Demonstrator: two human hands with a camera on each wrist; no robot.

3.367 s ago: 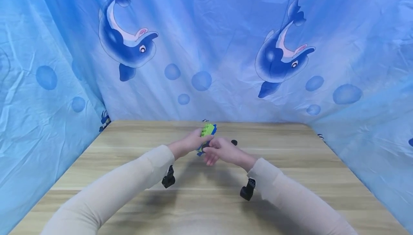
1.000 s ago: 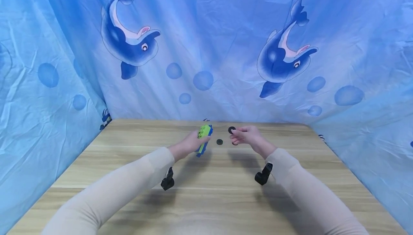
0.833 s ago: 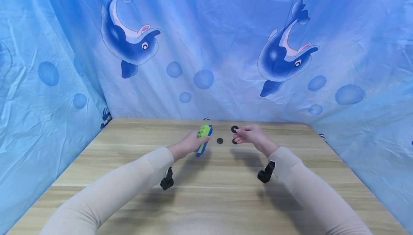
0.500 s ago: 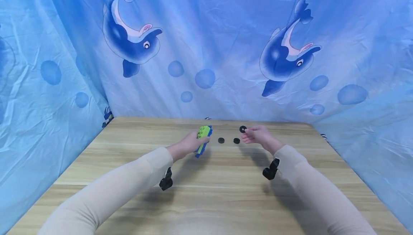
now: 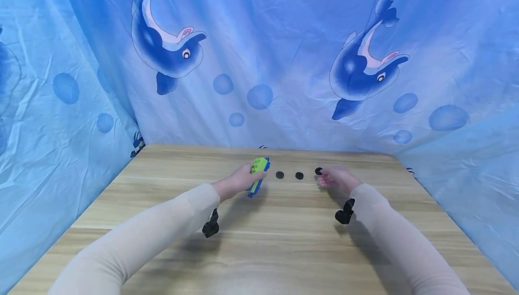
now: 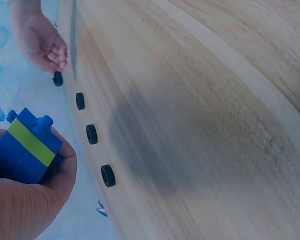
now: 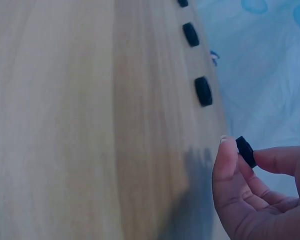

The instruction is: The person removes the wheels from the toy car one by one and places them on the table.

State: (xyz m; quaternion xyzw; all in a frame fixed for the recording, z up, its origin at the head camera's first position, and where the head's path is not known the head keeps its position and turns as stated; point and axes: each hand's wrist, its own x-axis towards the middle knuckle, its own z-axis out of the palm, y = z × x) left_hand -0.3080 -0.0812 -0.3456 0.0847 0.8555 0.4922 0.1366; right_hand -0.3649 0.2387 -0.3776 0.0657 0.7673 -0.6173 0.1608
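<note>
My left hand (image 5: 239,180) grips a toy vehicle body of blue and lime-green building bricks (image 5: 259,165), held above the table. Blue wheel pegs stick out of the brick body (image 6: 32,142) in the left wrist view. My right hand (image 5: 339,179) pinches a small black toy tyre (image 7: 245,151) between thumb and fingers, near the table's far edge. To its left, further black tyres (image 5: 299,175) lie in a row on the table. The left wrist view shows three lying tyres (image 6: 92,134); in the head view one of them is hidden.
The wood-grain table (image 5: 259,241) stretches out in front of me. A blue curtain (image 5: 279,61) printed with dolphins hangs behind it and along both sides. A small black camera (image 5: 210,227) is strapped to my left wrist, another (image 5: 344,213) to my right.
My right hand has left the brick body and moved right with a tyre pinched in it, lowering slightly in the last half second. The left hand keeps its hold on the brick body.
</note>
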